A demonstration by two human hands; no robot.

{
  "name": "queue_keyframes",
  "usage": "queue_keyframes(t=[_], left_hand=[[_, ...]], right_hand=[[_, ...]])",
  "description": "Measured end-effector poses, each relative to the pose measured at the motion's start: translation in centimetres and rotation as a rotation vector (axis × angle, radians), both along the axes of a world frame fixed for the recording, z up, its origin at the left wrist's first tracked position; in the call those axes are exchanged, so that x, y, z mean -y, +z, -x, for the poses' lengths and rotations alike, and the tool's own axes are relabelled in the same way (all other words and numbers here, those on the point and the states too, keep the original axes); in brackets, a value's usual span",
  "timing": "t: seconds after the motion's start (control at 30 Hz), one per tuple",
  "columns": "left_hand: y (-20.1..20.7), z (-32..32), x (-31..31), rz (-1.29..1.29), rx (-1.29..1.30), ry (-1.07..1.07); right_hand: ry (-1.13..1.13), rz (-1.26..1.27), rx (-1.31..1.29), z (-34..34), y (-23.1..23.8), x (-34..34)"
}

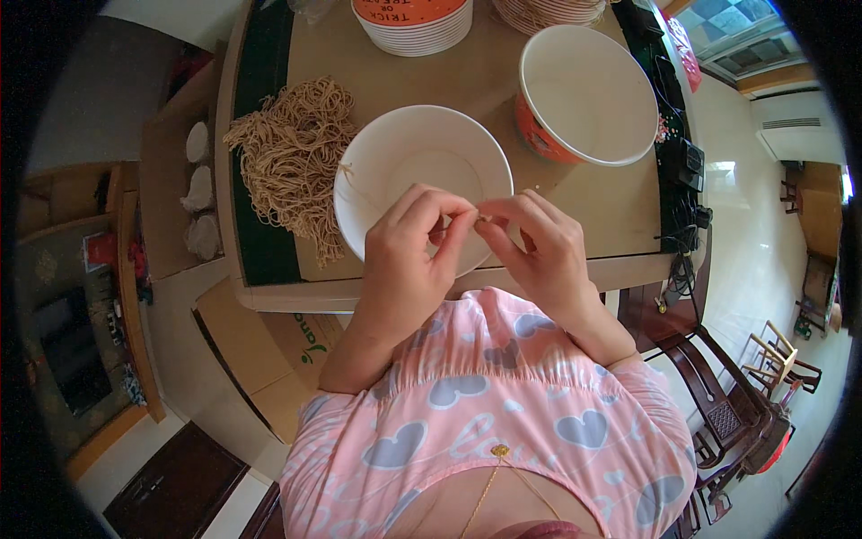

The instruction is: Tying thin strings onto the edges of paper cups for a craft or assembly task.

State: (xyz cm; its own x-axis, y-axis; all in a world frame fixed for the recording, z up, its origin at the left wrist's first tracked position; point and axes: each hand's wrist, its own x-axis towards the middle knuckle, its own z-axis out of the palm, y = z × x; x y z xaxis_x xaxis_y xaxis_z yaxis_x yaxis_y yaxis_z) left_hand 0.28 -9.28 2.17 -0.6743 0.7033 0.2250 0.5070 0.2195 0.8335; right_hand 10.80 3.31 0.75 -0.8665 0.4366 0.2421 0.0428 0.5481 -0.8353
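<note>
A white paper bucket (422,135) stands at the table's near edge, its open mouth facing up. Over its near right rim my left hand (415,235) and my right hand (535,235) meet, fingertips pinched together. Whatever they pinch is tiny and mostly hidden; it may be a bit of cord, but I cannot tell. A short end of tan cord (346,169) shows at the bucket's left rim. To the left lies a loose heap of tan cords (301,153). Another bucket, orange outside and white inside (584,94), stands open at the right.
At the far side are a stack of orange and white buckets (417,31) and another stack (548,11) with cords on it. Black chargers and cables (687,171) line the table's right edge. Cardboard boxes (260,346) sit on the floor at the left. A dark wooden chair (709,386) is at the right.
</note>
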Motion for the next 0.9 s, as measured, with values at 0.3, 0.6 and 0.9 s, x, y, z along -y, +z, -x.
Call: queue_keyframes(t=[0.3, 0.6, 0.9], left_hand=[[0.8, 0.7, 0.5, 0.291, -0.088, -0.136], [3.1, 0.7, 0.6, -0.173, 0.141, -0.274], [4.7, 0.3, 0.5, -0.31, 0.268, -0.386]], right_hand=[[-0.086, 0.005, -0.005, -0.6, -0.1, -1.2], [-0.109, -0.029, -0.087, -1.6, -1.4, -2.9], [-0.089, 0.0, -0.001, -1.7, -0.7, -3.0]])
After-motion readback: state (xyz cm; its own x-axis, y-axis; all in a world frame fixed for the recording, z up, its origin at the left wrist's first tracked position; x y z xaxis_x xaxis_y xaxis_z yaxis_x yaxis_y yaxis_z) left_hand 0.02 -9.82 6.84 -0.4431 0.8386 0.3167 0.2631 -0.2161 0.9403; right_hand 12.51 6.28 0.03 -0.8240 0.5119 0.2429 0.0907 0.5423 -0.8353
